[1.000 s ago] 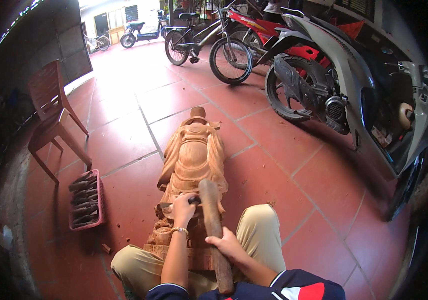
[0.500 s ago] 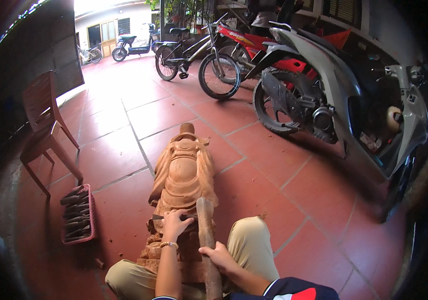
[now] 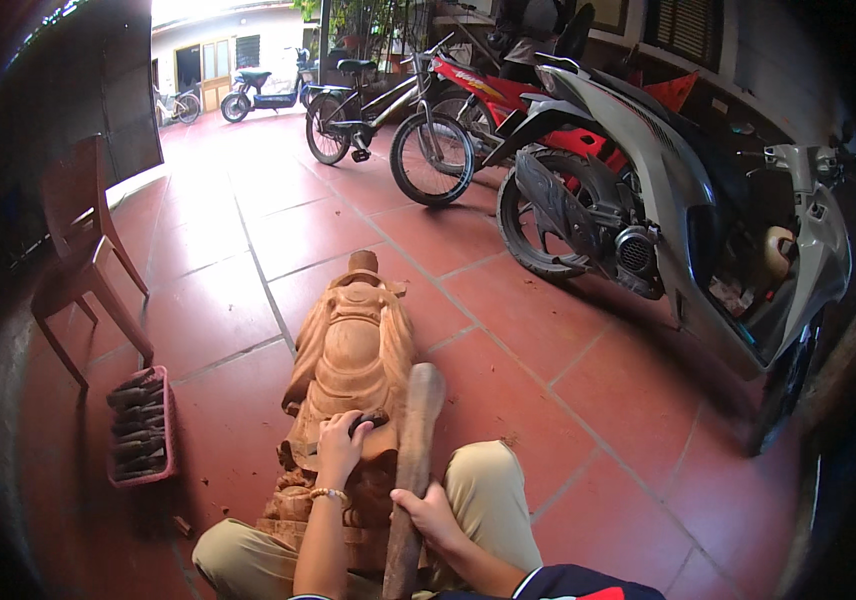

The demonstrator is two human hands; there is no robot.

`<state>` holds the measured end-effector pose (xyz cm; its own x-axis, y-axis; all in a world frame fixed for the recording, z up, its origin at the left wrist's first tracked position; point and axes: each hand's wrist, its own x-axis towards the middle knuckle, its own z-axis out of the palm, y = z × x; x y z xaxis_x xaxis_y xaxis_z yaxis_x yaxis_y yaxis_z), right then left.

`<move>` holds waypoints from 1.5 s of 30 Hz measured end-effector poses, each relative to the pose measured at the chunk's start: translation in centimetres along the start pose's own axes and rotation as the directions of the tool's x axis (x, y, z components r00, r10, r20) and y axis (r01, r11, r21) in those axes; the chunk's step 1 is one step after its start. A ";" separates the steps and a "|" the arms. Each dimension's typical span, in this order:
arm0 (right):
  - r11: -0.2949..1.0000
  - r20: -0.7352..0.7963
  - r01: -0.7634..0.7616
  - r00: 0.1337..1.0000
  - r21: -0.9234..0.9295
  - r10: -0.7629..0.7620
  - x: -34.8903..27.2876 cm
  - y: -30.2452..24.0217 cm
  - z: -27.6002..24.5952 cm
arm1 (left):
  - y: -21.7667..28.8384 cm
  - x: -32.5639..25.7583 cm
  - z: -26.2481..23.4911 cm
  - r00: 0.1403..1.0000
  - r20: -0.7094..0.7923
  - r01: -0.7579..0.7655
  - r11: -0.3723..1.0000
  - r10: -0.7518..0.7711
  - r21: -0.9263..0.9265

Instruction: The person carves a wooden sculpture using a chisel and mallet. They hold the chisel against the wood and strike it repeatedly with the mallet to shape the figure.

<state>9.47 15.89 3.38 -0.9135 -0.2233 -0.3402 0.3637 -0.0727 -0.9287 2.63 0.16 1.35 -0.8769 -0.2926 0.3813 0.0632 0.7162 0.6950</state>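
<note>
A carved wooden statue (image 3: 352, 345) of a robed, round-bellied figure lies on its back, its base between my knees. My left hand (image 3: 338, 440), with a beaded bracelet at the wrist, is closed round a chisel (image 3: 375, 417) at the statue's lower robe. The dark handle end sticks out to the right of my fingers; the cutting edge is hard to make out. In my right hand (image 3: 430, 512) is a long wooden club-shaped mallet (image 3: 418, 425). It stands tilted, thick end up, just right of the chisel handle.
At left, a pink basket (image 3: 170, 430) of several dark-handled tools sits beside a brown plastic chair (image 3: 98, 270). A grey scooter (image 3: 648, 190) with panels off stands at right, near a red motorbike (image 3: 488, 95) and a bicycle (image 3: 388, 125). Wood chips lie on the red tiles.
My left hand has tilted the chisel, and its handle end now points more up and right. The mallet's thick end has risen and shifted right. The whole view has shifted slightly.
</note>
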 end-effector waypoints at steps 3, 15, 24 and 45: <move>0.982 0.027 0.028 0.999 -0.185 -0.024 0.5 1.4 -0.4 | 0.0 -0.5 0.5 0.988 0.117 0.094 0.992 -0.103 0.078; 0.993 0.019 -0.082 0.996 -0.089 0.084 0.0 0.8 0.5 | -1.9 -1.8 0.4 0.963 0.251 0.039 0.975 -0.095 0.221; 0.988 0.010 -0.150 0.989 0.023 0.150 -0.7 -1.4 1.0 | 0.6 -1.4 -3.5 0.720 0.657 -0.012 0.942 -0.224 0.334; 0.987 0.080 -0.162 0.984 0.013 0.160 -3.8 -0.5 -1.6 | 2.3 -3.5 -2.0 0.983 -0.054 0.178 0.865 -0.174 0.470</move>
<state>12.44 18.36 4.93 -0.8258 -0.3089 -0.4719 0.5091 -0.0483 -0.8593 6.82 1.57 2.88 -0.8477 -0.4461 0.2870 -0.3255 0.8646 0.3827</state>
